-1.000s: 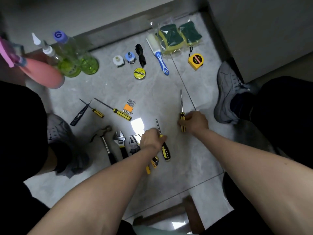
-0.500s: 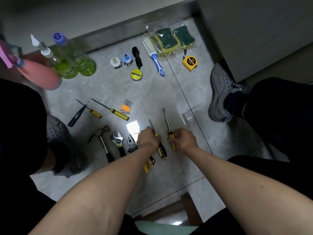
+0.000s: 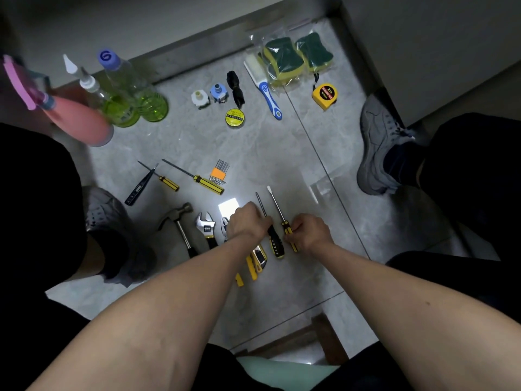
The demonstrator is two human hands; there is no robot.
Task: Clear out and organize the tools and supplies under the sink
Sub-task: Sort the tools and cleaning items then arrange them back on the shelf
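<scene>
Flat-blade screwdriver (image 3: 282, 220) has come in from the right since 1 s ago, now parallel w/ black-handled screwdriver (image 3: 271, 232) on floor. Right hand (image 3: 309, 232) pinches its yellow handle; left hand (image 3: 248, 222) curls round the black one. Wrench (image 3: 206, 227), hammer (image 3: 180, 227) lie left.

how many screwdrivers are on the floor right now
4. Two small yellow-handled screwdrivers lie left of centre; the left hand holds a black-handled one; the right hand holds a slim one. Arms may hide more.
</scene>
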